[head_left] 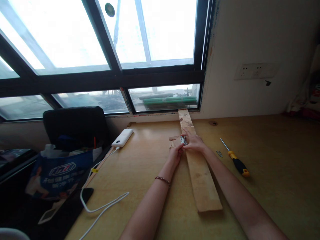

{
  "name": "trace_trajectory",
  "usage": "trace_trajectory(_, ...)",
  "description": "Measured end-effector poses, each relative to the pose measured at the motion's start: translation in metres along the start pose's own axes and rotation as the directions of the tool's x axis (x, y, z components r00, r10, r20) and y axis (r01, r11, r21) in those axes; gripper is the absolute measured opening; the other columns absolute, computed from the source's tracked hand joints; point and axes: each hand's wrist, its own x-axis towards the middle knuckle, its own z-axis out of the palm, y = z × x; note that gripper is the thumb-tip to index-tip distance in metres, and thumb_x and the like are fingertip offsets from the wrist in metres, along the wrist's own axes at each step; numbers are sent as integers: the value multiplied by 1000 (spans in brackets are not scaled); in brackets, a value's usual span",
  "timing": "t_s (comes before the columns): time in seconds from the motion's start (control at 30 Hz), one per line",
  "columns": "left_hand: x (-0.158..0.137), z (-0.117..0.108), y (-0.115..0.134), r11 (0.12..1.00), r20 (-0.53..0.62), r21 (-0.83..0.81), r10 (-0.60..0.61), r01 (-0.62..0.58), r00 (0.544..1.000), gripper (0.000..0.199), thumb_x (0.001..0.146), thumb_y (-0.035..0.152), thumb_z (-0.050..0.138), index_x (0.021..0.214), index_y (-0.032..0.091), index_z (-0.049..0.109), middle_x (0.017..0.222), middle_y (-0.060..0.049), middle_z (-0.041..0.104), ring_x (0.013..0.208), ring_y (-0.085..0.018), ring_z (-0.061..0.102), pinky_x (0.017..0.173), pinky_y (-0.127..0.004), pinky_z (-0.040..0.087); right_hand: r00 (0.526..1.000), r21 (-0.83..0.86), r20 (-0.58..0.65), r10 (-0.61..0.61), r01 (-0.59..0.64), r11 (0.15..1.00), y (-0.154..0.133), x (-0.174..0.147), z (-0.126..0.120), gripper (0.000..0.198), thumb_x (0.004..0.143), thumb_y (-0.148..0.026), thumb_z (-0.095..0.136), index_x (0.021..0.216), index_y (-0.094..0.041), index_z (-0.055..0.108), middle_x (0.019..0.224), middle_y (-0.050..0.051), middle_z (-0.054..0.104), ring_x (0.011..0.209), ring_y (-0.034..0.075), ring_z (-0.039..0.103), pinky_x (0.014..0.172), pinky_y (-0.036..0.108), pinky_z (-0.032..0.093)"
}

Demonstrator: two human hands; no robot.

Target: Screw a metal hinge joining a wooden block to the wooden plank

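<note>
Head view covers a bench (pixel 150 173) with a yellowish, wood-grained top, set below a dark-framed window (pixel 160 77) and against a pale wall (pixel 232 43) fitted with a socket panel (pixel 256 71). A black chair (pixel 75 121) and a blue printed bag (pixel 81 175) stand to the left. At the bench's left edge lies a white power bank (pixel 123 138) with a white cable (pixel 93 211) plugged in. Both hands are closed narrowly about a small metal fitting (pixel 184 140), located at the left side of a long wooden board (pixel 203 181); the left hand (pixel 177 152) grips from the near side, the right hand (pixel 195 141) from the right, resting over the board. Exact fingertip contact is too small to confirm. The board is flat, straight-sided and pale, its far end rough and flaking. A short wood piece (pixel 173 143) projects leftward beside it; whether the two are joined cannot be determined. To the right lie a bent metal piece (pixel 219 153), shiny and thin, and a screwdriver (pixel 237 162) with a steel shaft and black-and-yellow handle.
</note>
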Motion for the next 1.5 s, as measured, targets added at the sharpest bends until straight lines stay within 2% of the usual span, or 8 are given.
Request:
trace_trajectory(0.23,2,-2,-3,986,-111,85,151,-142,982,27,60,23,68,83,12,60,74,-3,60,57,-8,53,51,-18,38,1000,12,-21,6,-5,1000,2,1,1,96,54,-39,74,135,-28,24,112,2,60,97,23,59,81,32,43)
trace_trajectory(0.3,4,-7,0,934,-290,210,341,-288,894,28,67,30,62,91,15,57,85,-4,60,69,-11,57,58,-20,41,1000,14,-30,9,-8,1000,2,0,1,98,52,-42,75,135,-28,24,112,2,60,96,23,59,81,34,43)
trace_trajectory(0.4,7,-15,6,827,-508,413,557,-381,657,24,73,27,55,96,19,51,91,-3,56,77,-10,56,65,-20,41,999,11,-34,10,-9,1000,3,0,1,100,51,-42,76,135,-28,23,112,1,61,97,24,59,80,34,43)
trace_trajectory(0.47,9,-18,8,791,-518,476,605,-383,605,21,74,21,53,94,19,48,91,-3,55,78,-10,54,70,-20,41,999,4,-36,12,-12,1000,3,0,2,101,51,-44,76,135,-28,23,112,1,61,97,24,59,80,34,44)
trace_trajectory(0.8,5,-15,4,714,-385,629,629,-307,675,11,75,20,52,86,18,51,90,-6,55,87,-16,54,81,-26,39,999,-75,-36,10,-13,997,-1,-2,2,97,53,-47,73,135,-29,24,112,1,60,94,23,59,79,32,43)
trace_trajectory(1.07,0,-11,-6,353,-108,916,678,-192,727,24,75,19,48,99,15,50,103,-13,52,106,-24,46,94,-34,30,1000,-150,-11,-18,16,989,-5,-2,3,87,56,-40,69,133,-28,30,113,0,59,93,23,59,76,30,44)
trace_trajectory(1.37,-3,-8,-7,205,-65,974,669,-100,741,26,75,20,47,100,12,53,104,-17,55,105,-27,47,92,-36,29,1000,-86,-3,-27,26,996,-9,-1,2,85,57,-42,70,132,-26,32,118,3,56,101,24,56,82,32,43)
trace_trajectory(1.5,-4,-7,-6,170,-61,983,671,-73,739,28,77,21,45,102,12,53,104,-16,56,103,-26,48,91,-35,30,987,-9,-139,-77,77,997,-10,-16,-22,79,62,-40,69,131,-24,34,124,6,51,91,20,58,78,30,44)
